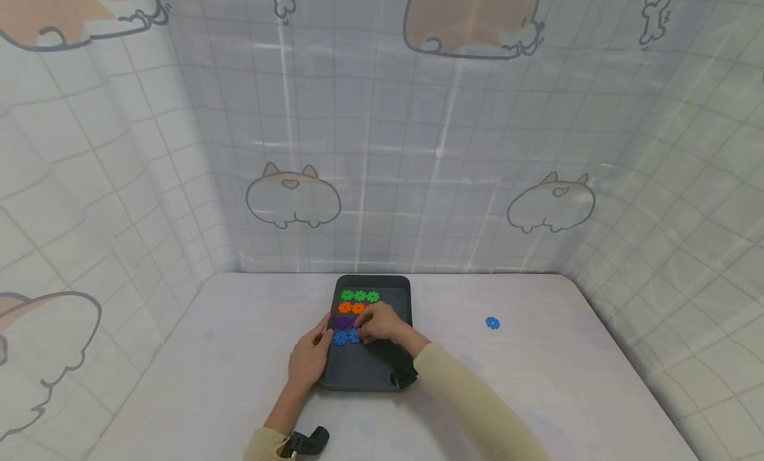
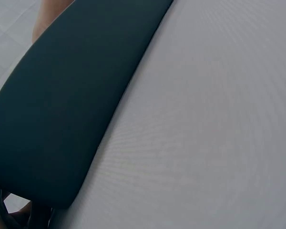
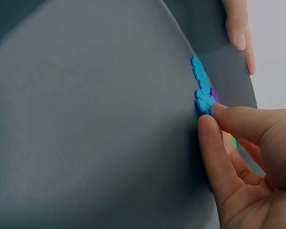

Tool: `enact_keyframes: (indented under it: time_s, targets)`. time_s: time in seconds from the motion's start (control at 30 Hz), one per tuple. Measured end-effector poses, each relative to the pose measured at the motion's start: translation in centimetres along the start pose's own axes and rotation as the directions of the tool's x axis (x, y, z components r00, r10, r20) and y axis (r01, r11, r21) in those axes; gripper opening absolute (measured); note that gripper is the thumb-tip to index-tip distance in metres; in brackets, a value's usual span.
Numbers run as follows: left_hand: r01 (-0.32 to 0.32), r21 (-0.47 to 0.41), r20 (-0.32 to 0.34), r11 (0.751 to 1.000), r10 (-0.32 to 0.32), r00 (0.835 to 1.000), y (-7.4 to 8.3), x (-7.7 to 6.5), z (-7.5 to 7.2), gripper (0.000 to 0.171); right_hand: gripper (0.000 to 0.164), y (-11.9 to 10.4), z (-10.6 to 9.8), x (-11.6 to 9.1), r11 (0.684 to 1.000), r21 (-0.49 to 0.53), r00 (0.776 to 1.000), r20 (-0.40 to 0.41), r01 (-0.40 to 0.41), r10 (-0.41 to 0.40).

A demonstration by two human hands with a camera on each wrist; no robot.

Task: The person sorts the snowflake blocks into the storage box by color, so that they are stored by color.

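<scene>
A dark grey tray (image 1: 376, 371) holds small flower-shaped plastic discs in rows by colour. Green discs (image 1: 360, 296) lie at the far end, then orange discs (image 1: 345, 307), purple discs (image 1: 344, 322) and a blue disc (image 1: 340, 337). My right hand (image 1: 382, 323) reaches over the tray and pinches another blue disc (image 3: 206, 101) between thumb and index finger, beside the first. It hides part of the orange and purple rows. With my left hand (image 1: 308, 360) I grip the tray's left edge, thumb at the rim.
A single blue disc (image 1: 492, 323) lies on the white tabletop (image 1: 537, 381), to the right of the tray. Sheets with a grid and cartoon dogs (image 1: 292, 196) enclose the table at the back and sides.
</scene>
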State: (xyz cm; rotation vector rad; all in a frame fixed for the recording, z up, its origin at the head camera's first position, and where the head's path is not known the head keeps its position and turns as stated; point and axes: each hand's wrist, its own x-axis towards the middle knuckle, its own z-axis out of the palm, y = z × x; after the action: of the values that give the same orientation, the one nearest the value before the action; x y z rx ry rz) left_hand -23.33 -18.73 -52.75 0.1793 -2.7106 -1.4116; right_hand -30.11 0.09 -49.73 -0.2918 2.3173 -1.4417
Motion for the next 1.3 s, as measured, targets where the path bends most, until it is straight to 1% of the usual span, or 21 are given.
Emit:
enact_keyframes:
  time_s: [0.2,0.33,0.47,0.67,0.8,0.97,1.03,1.13,1.3]
  targets:
    - [0.002,-0.013,-0.009,1.000,-0.002,1.000,0.1,0.0,0.0,0.044,0.009,0.0,0.0,-0.1,1.000,-0.008,1.000,-0.012,-0.003,0.003]
    - [-0.009,-0.011,-0.017,1.000,0.009,1.000,0.1,-0.1,-0.1,0.044,0.009,-0.1,0.0,-0.1,1.000,-0.005,1.000,-0.021,-0.008,0.008]
    - [-0.010,-0.015,-0.014,1.000,0.010,1.000,0.2,-0.1,-0.2,0.044,0.010,-0.2,0.0,-0.1,1.000,-0.004,1.000,-0.022,-0.004,0.004]
    - [0.003,-0.017,-0.012,1.000,-0.003,1.000,0.3,-0.2,-0.2,0.044,0.011,-0.3,-0.8,0.1,1.000,0.020,0.999,-0.030,0.017,-0.016]
    - [0.012,-0.010,-0.009,1.000,-0.012,1.000,0.2,-0.1,-0.1,0.044,0.015,-0.8,-2.0,0.0,0.999,0.037,0.999,-0.038,0.035,-0.033]
    - [0.010,-0.009,-0.009,1.000,-0.010,1.000,0.2,0.0,0.1,0.044,0.024,-1.4,-4.6,-0.6,0.996,0.059,0.997,-0.044,0.066,-0.064]
    - [0.013,-0.011,-0.008,1.000,-0.013,1.000,0.2,0.0,0.1,0.045,0.026,-1.4,-5.7,-1.0,0.996,0.060,0.997,-0.047,0.065,-0.063]
    - [0.017,-0.012,-0.005,1.000,-0.017,1.000,0.2,-0.1,0.1,0.045,0.026,-1.1,-7.3,-1.6,0.998,0.033,0.997,-0.070,0.047,-0.044]
    - [0.018,-0.018,-0.005,1.000,-0.018,1.000,0.1,-0.1,0.0,0.044,0.023,-0.1,-9.8,-2.7,1.000,0.002,0.989,-0.151,-0.006,0.006]
